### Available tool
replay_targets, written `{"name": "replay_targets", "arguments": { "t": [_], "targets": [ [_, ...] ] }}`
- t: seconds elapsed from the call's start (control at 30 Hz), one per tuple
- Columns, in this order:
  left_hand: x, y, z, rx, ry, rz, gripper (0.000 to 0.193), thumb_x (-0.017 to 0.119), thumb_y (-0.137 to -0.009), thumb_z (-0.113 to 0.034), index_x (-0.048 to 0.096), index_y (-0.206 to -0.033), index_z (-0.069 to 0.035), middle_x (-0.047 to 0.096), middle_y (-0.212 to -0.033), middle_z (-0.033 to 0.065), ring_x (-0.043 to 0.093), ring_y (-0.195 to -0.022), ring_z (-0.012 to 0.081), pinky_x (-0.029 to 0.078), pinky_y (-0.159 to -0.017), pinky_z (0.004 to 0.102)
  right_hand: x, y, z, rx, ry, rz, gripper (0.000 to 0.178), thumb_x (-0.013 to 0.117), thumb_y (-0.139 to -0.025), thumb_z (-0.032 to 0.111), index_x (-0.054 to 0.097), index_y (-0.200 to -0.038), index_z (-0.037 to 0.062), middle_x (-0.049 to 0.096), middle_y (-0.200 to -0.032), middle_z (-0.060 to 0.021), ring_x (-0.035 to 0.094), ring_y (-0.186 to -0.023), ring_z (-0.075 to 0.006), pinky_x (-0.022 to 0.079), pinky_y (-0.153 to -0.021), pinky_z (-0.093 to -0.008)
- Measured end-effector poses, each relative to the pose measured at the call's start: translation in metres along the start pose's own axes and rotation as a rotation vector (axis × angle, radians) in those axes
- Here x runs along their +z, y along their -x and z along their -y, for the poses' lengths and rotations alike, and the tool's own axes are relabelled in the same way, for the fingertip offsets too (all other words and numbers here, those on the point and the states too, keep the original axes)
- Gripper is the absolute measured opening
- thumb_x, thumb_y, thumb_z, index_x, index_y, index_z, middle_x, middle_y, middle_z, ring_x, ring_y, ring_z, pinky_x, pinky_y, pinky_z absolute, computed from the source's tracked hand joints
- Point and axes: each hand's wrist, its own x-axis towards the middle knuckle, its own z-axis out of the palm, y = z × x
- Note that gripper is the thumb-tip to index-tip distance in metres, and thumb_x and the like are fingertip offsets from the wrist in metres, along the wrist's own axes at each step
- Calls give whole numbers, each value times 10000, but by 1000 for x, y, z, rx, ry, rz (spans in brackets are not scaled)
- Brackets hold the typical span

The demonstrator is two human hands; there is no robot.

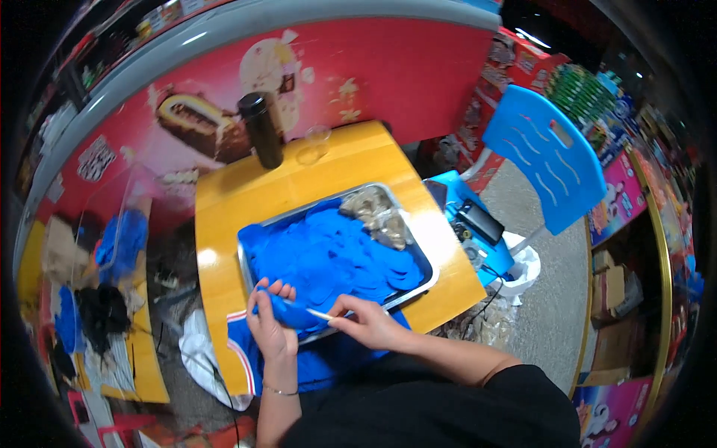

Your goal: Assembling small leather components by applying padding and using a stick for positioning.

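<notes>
Over the near edge of a metal tray (pixel 429 279), my left hand (pixel 270 327) is closed around a blue cloth-like piece (pixel 290 309). My right hand (pixel 369 324) pinches a thin pale stick (pixel 320 314), its far end against or inside that piece; I cannot tell which. A heap of flat blue pieces (pixel 321 250) fills most of the tray. At the tray's far right corner lies a clear plastic bag (pixel 372 207) with brownish contents. Blue cloth with red and white striped trim (pixel 246 358) hangs over the table's near edge, below my hands.
The tray rests on a yellow wooden table (pixel 224 201). A dark bottle (pixel 261 131) and a clear cup (pixel 317 138) stand at its back. To the right are a blue chair (pixel 549 160) and a blue seat holding dark items (pixel 478 222). A red freezer side (pixel 418 82) borders the back.
</notes>
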Motion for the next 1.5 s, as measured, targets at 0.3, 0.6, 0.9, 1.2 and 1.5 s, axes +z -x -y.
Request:
{"name": "replay_targets", "arguments": {
  "t": [0.3, 0.6, 0.9, 1.2, 1.5],
  "targets": [
    [6, -4, 2, -92, 172, 135, 220, 545, -901, -167, 528, -1041, 2, 627, -937, 173, 630, -885, 256, 513, -825, 411, -3, -4, 1, 79, 64, -85, 92, 609, -833, 79, 568, -879, 11, 561, -735, -27, 513, -672, -65, 400, -540, -217],
    [-24, -16, -14, 11, 252, 79, 227, 507, -916, -234, 529, -1044, -48, 621, -988, 122, 611, -918, 230, 467, -906, 428, -50, -24, 22, -92, 536, -45, 58, 640, -770, 29, 596, -807, 32, 561, -707, -59, 505, -534, -117, 388, -484, -245],
    [-3, -8, -4, -96, 466, 131, 186, 512, -908, -233, 550, -997, -74, 607, -1063, 135, 520, -1119, 257, 410, -974, 413, 5, -69, 58, -380, 572, -79, 241, 674, -746, 114, 623, -975, 56, 608, -826, -113, 585, -765, -255, 466, -679, -333],
    [5, 10, 7, -177, 490, 257, 166, 510, -913, -225, 571, -1002, -98, 583, -1097, 100, 467, -1166, 240, 349, -1007, 400, 16, -60, 39, -384, 490, -73, 103, 654, -763, 63, 586, -814, 5, 548, -662, -75, 509, -568, -144, 401, -530, -253],
    [4, 14, 1, -168, 427, 344, 167, 486, -926, -215, 572, -1017, -105, 575, -1127, 117, 486, -1145, 240, 373, -989, 394, 9, -52, 51, -267, 366, 41, 107, 630, -782, 54, 538, -746, 12, 511, -650, -23, 450, -574, -90, 357, -518, -228]
  ]
}}
